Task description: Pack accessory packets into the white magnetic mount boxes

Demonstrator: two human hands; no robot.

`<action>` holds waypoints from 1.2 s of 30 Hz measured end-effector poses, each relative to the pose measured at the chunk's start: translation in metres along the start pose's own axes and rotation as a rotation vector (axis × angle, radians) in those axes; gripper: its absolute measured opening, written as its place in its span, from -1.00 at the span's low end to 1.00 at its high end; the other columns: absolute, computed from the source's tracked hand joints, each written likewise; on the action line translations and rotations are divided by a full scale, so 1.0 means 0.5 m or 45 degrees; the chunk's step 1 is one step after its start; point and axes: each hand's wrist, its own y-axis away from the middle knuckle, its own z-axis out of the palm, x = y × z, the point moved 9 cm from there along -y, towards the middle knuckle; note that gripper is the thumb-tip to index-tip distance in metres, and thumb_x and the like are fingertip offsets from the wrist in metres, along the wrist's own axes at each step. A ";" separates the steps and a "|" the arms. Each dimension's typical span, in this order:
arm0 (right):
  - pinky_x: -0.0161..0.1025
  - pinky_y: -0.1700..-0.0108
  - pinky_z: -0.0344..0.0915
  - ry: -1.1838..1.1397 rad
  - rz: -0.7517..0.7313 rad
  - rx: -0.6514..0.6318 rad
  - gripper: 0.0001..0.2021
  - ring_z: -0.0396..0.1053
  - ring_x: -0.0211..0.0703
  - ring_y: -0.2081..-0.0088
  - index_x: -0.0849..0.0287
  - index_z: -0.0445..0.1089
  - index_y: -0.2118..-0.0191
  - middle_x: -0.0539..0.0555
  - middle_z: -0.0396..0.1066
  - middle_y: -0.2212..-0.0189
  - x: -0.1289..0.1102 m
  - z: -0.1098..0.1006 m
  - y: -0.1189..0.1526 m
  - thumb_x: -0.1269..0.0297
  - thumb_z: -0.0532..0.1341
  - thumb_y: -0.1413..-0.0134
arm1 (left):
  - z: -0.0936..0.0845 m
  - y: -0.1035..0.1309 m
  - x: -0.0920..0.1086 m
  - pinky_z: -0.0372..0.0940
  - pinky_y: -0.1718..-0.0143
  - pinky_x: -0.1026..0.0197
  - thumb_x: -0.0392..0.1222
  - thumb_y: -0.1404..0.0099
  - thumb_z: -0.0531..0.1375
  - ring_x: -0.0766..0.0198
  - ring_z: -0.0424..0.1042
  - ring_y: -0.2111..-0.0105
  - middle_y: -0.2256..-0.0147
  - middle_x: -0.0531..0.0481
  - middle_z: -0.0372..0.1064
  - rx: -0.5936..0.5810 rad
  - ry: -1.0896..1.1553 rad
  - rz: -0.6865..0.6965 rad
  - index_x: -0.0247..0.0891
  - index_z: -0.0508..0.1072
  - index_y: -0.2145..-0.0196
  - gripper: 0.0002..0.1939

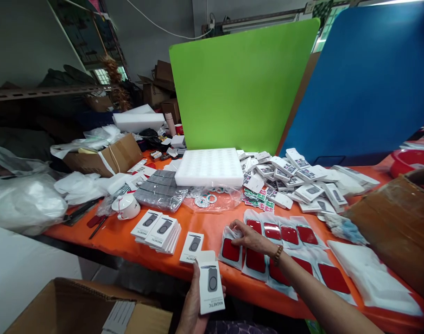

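My left hand (194, 297) grips a white box (212, 288) printed MAGNETIC, its top flap standing up, near the table's front edge. With fingers bent, my right hand (249, 236) touches the top of a white sleeve holding a dark red pad (230, 250); whether it pinches the sleeve is hard to see. More red pads in white sleeves (333, 278) lie in two rows under and beyond my right forearm. Just beyond the held box, a similar box (192, 247) lies flat. Stacked printed boxes (162, 232) stand to its left.
Loose white boxes (295, 171) are heaped at the back right beside a white foam block (209, 167). A white cup (126, 206) stands at left. Below the left table edge is an open carton (79, 308). Green (243, 88) and blue (364, 88) panels rise behind.
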 end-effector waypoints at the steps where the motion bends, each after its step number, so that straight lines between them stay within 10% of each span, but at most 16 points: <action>1: -0.34 0.39 0.15 -0.024 0.002 -0.009 -0.74 0.13 -0.31 0.43 0.13 0.25 0.20 -0.08 0.22 0.38 -0.001 0.002 0.000 0.32 0.23 0.07 | 0.001 0.000 0.000 0.40 0.32 0.09 0.29 -0.16 0.16 0.12 0.51 0.45 0.40 -0.16 0.54 -0.010 0.001 0.002 -0.38 0.45 0.10 -0.36; 9: -0.22 0.19 0.29 -0.331 -0.048 0.090 -0.61 0.31 -0.15 0.24 0.14 0.32 0.03 0.02 0.36 0.23 -0.083 -0.062 0.048 0.24 0.24 0.05 | 0.052 0.007 -0.019 0.36 0.28 0.14 0.34 -0.13 0.14 0.15 0.51 0.42 0.39 -0.16 0.52 -0.306 0.078 -0.041 -0.39 0.51 0.26 -0.36; 17: -0.13 -0.01 0.28 0.114 -0.173 -0.022 -0.59 0.35 -0.06 0.05 0.11 0.35 -0.02 0.09 0.42 0.06 -0.217 -0.066 0.127 0.46 0.18 0.00 | 0.117 0.034 -0.075 0.31 0.39 0.17 0.34 0.03 0.27 0.05 0.51 0.37 0.42 -0.20 0.50 -0.674 -0.289 -0.133 -0.37 0.48 0.19 -0.30; 36: -0.07 0.04 0.32 0.212 -0.296 0.105 -0.77 0.32 -0.05 0.10 0.09 0.44 0.15 0.13 0.37 0.15 -0.163 0.050 0.274 0.48 0.15 -0.11 | 0.165 0.070 -0.134 0.25 0.16 0.18 0.00 0.11 0.45 0.09 0.44 0.19 0.21 -0.15 0.48 -0.898 -0.517 -0.176 -0.30 0.51 0.10 -0.39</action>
